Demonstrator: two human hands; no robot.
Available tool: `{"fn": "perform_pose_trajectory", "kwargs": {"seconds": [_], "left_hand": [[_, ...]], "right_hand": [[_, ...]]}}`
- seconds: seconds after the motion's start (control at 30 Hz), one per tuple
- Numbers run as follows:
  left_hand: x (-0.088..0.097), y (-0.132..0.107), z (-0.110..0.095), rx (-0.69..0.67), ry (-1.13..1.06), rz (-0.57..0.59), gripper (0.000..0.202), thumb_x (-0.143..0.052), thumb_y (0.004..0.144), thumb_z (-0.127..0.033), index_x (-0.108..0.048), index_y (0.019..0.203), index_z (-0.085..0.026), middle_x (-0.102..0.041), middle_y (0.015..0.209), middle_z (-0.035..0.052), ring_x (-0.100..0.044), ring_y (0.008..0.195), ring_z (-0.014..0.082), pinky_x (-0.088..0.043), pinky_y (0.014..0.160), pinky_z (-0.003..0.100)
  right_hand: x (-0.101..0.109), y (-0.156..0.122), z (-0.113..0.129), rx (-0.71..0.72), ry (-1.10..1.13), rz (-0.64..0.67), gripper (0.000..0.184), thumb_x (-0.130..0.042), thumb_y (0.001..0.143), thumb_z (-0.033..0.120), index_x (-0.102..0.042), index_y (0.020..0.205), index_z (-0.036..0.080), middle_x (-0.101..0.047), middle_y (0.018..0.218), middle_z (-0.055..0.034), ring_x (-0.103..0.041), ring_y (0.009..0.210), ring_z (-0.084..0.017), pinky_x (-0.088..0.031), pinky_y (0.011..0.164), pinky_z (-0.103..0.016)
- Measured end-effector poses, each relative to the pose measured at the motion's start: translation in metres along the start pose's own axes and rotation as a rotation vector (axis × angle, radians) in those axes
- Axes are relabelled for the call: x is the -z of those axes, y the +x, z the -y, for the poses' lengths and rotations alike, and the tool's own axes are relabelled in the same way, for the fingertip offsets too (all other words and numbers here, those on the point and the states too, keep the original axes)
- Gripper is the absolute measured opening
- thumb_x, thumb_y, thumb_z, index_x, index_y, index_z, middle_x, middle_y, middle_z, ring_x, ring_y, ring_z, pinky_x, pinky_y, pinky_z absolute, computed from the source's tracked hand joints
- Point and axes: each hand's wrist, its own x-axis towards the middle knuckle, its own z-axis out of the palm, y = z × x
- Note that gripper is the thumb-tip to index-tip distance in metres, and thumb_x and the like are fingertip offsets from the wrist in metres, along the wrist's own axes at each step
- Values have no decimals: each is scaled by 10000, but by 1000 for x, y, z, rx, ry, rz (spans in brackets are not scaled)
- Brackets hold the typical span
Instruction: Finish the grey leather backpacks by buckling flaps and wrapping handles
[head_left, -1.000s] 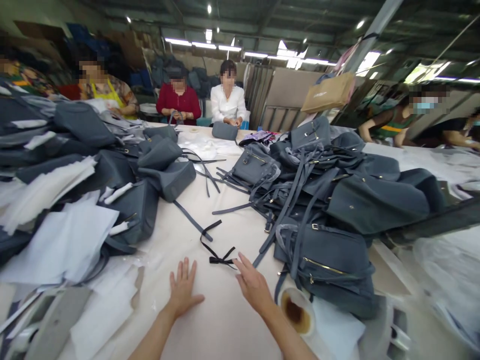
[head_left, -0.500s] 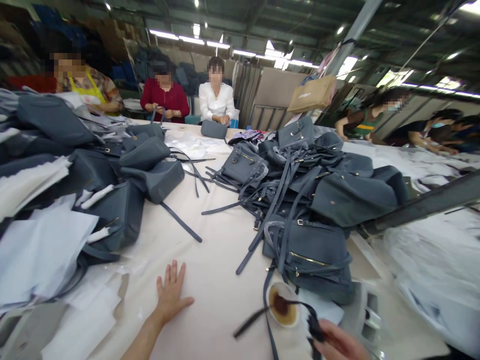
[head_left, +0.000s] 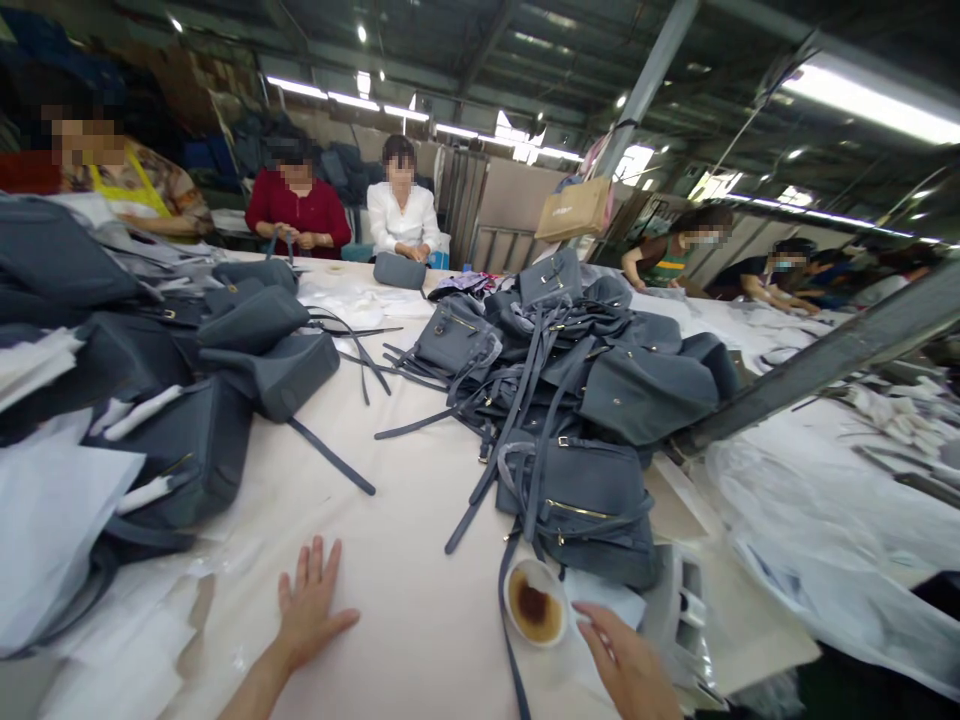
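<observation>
My left hand lies flat on the pale tabletop, fingers spread and holding nothing. My right hand is just right of a small white bowl with a brown substance inside. Its forefinger points toward the rim, and nothing shows between its fingers. A dark strap hangs down along the bowl's left side. Behind the bowl lies a dark grey-blue backpack with a gold zip, at the front of a heap of similar bags. Under my right hand is a white sheet.
More grey bags and white paper are piled on the left. A slanted metal post and clear plastic stand at the right. Several people work across the table, one in a white shirt.
The black strip that my right hand held beside the bowl is out of view, and that hand now holds nothing visible. My left hand stays flat. The view has turned slightly right.
</observation>
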Motion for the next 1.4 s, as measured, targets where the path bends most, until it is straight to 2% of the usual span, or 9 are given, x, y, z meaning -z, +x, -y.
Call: {"fn": "perform_pose_trajectory", "kwargs": {"seconds": [0.07,0.2,0.4,0.53,0.77,0.93,1.17,1.3,1.4], "left_hand": [[5,-3,-2,4,-1,5,977,-518,678,-432,-102,1514,-146,101,1584,158,92,1452,346,-17,1095,598],[10,-6,-1,-6,-45,24,992,-527,663,-469,-131,1510,-137,73,1580,165,65,1452,362,-13,1094,605],[-6,0,10,-64,-172,-47,1046,-555,645,-611,-153,1511,-184,-10,1585,172,50,1446,400,13,1080,627],[-12,1,12,-66,-193,-35,1029,-553,666,-606,-150,1512,-180,-1,1584,176,62,1445,400,56,1081,618],[-6,-3,8,-47,-154,-2,989,-541,682,-515,-136,1510,-157,44,1578,181,85,1446,377,88,1079,610],[8,-9,3,-25,-151,26,968,-539,664,-426,-142,1507,-162,70,1577,152,88,1451,348,67,1096,588],[16,-14,1,18,-175,40,1038,-610,616,-360,-119,1511,-171,99,1577,136,122,1447,325,112,1104,557],[31,-21,9,-7,-681,46,864,-576,695,-480,-360,1454,-127,-53,1588,147,76,1456,316,116,1128,525],[47,-32,17,29,-1086,-8,746,-133,902,-555,-371,1444,-99,-244,1558,161,-166,1453,265,-146,1157,490]], "right_hand": [[-20,53,19,163,-170,9,298,-408,920,328,-674,1019,237,-716,1079,-76,-656,1027,-245,-505,943,-371],[-60,134,57,131,-310,-58,335,-419,889,198,-610,1163,168,-671,1161,-137,-622,1111,-257,-470,965,-371],[-89,176,72,33,-433,-79,402,-499,786,59,-598,1174,90,-696,1009,-228,-697,910,-329,-519,778,-417],[-54,210,79,36,-358,-35,363,-499,750,57,-674,1054,149,-734,981,-166,-694,926,-299,-507,821,-409],[74,274,134,120,-9,100,318,-600,719,375,-746,916,173,-743,732,-65,-674,621,-200,-544,616,-315],[128,258,198,265,137,149,434,-709,616,547,-762,857,190,-744,779,-65,-667,680,-198,-533,673,-315],[156,180,280,457,209,279,354,-753,651,498,-762,813,184,-730,758,-63,-661,665,-194,-524,659,-294],[124,106,275,519,225,488,224,-676,774,403,-760,777,196,-732,744,-59,-668,648,-184,-523,615,-256],[60,52,250,612,223,655,184,-603,843,290,-760,774,223,-734,715,-32,-681,672,-176,-519,650,-237]]}}
